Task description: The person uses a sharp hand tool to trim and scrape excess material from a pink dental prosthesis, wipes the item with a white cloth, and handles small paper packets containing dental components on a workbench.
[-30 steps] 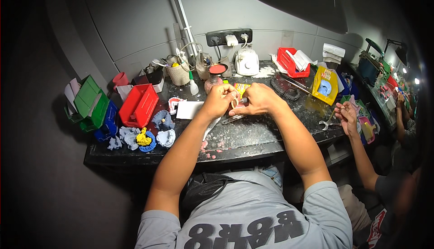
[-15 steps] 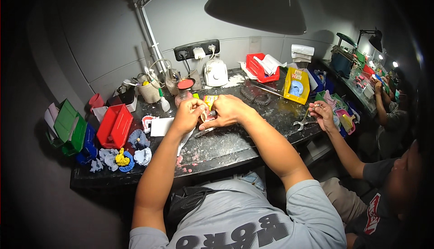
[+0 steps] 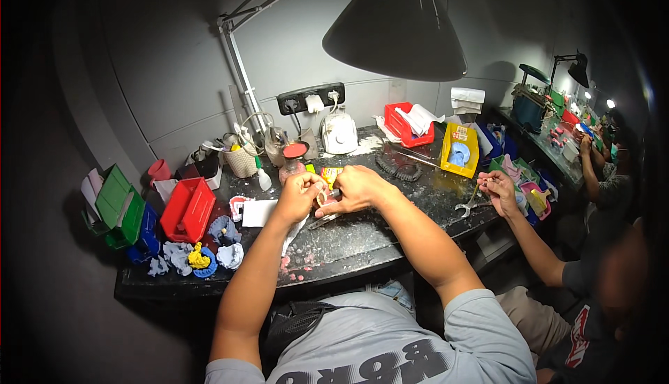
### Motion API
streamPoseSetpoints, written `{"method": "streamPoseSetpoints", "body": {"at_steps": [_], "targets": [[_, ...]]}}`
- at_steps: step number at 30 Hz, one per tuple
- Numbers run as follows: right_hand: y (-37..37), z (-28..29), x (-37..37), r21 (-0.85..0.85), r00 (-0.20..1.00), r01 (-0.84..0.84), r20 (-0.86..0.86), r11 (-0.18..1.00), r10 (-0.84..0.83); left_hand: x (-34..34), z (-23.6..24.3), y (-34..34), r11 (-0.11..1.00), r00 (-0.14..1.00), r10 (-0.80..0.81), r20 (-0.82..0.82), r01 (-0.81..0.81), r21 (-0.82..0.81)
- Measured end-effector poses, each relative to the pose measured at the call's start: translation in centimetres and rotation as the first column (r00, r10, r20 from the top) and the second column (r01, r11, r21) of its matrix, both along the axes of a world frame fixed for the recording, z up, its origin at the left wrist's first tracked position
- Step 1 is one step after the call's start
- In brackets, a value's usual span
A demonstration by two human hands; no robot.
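Note:
Over the black bench, my left hand pinches a small pale and pinkish curved piece; its exact kind is too small to tell. Close against it on the right, my right hand has its fingers curled in at the same piece; what they grip is hidden. Below them a thin metal tool shows in part, beside a white cloth. A glass burner with a red top stands just behind my left hand, and a small yellow box is partly covered by my right.
Red, green and blue bins, crumpled blue-grey moulds and a pink-and-white dental model crowd the left. A lamp shade hangs overhead. A yellow bin stands right. Nearby, a co-worker's hand holds something small above an open-ended wrench.
The whole view has shifted, so the bench appears lower and slightly further right. Both my hands stay together at the small piece, with the fingers slightly rearranged.

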State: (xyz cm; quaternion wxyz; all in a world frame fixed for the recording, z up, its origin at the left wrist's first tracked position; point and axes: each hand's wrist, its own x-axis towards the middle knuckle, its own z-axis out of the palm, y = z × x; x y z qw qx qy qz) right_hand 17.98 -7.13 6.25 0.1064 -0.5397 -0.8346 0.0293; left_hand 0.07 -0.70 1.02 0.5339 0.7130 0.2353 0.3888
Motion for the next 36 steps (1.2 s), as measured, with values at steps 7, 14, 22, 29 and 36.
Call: {"method": "streamPoseSetpoints", "body": {"at_steps": [7,14,22,29,36], "targets": [[0.1,-0.3,0.2,0.011,0.999,0.037,0.025,0.999,-0.037,-0.1,-0.3,0.1,1.000,1.000,0.002,-0.004,-0.002,-0.014],[-0.3,0.3,0.0,0.021,0.998,0.060,0.003,0.998,-0.061,0.4,-0.2,-0.2,0.999,0.998,0.050,-0.033,-0.049,0.025],[-0.7,0.6,-0.5,-0.007,0.999,0.016,-0.048,1.000,-0.016,0.4,-0.8,0.3,0.997,0.997,0.070,-0.017,-0.070,0.033],[-0.3,-0.6,-0.2,0.106,0.998,-0.013,-0.065,0.994,0.020,0.4,-0.9,0.4,0.992,0.996,0.081,-0.049,-0.075,0.101],[-0.4,-0.2,-0.4,0.091,0.999,-0.007,-0.046,0.996,0.011,0.3,-0.9,0.4,0.993,0.995,0.083,-0.063,-0.077,0.086]]}}
